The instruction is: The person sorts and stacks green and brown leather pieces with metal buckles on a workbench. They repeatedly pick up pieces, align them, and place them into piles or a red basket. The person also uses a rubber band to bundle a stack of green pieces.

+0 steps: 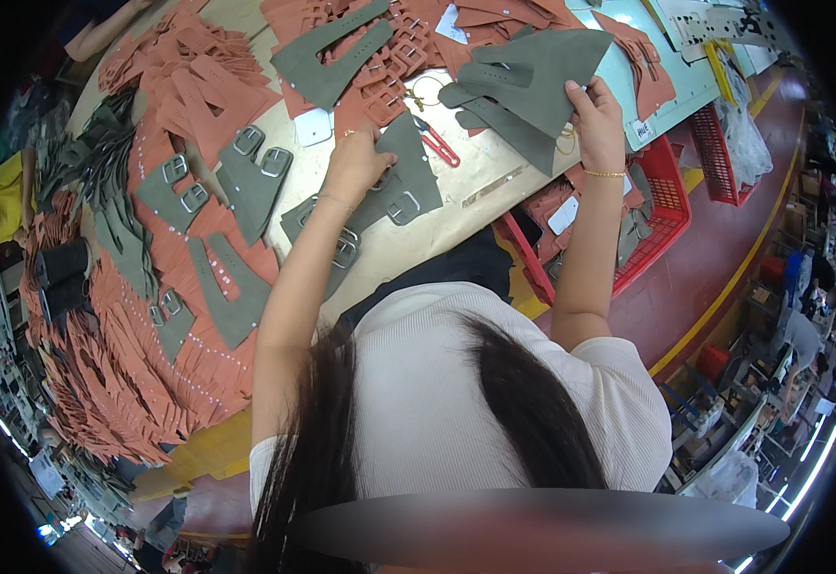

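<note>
My right hand (597, 120) pinches the edge of a wide green leather piece (547, 72), raised over the table's right side. Strap-like green ends fan out from it to the left. Near the table's middle my left hand (361, 165) is closed, fingers curled, at the edge of another green leather piece (407, 158). Metal buckles (403, 208) lie just below that hand. Small red-handled snips (440, 145) rest between my hands, beside a ring with keys (426, 91). What sits under my left fingers is partly hidden.
Orange leather pieces (198, 81) pile up across the left and back. Green buckled pieces (255, 172) lie on them at left. A red plastic crate (662, 225) with pieces inside stands by my right arm. Another person's arm (102, 33) shows at the far left.
</note>
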`<state>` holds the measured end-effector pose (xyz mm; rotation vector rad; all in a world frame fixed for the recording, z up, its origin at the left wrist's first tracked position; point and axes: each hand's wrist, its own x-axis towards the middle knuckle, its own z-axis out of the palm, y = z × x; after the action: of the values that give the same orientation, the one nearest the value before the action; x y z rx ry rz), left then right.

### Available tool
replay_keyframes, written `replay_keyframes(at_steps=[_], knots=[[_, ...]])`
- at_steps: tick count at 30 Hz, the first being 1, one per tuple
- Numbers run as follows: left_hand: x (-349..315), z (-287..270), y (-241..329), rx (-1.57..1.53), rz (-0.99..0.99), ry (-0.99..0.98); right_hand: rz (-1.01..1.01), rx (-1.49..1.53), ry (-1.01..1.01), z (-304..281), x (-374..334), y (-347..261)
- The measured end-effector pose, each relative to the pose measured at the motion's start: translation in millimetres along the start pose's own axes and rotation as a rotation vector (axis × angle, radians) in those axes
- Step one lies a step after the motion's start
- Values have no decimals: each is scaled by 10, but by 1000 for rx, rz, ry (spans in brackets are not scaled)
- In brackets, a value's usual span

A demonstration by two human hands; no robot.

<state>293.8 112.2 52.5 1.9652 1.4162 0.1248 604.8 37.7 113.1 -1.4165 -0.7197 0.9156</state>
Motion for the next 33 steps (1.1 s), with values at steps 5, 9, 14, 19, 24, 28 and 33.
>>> replay_keyframes(at_steps=[5,9,14,19,24,28,33], knots=[[-147,-228,138,-77,-56,-277,-87,415,-138,124,-141,-333],[-567,-357,233,-857,-12,-244,-207,475,-139,37,-154,-582],[-927,-666,325,-1258,-170,-219,-297,402,-52,80,-122,-686],[-1153,-632,477,-1461,-86,-205,-159,408,-188,147,-102,-564],[-1329,-532,463,-1362,-104,-393,78,431,-433,267,-150,-342],[-1492,-610,472,-1209,7,-498,320,468,-552,662,-337,-66],[-1619,-788,569,-740,175,-499,470,426,-744,1173,-548,168]])
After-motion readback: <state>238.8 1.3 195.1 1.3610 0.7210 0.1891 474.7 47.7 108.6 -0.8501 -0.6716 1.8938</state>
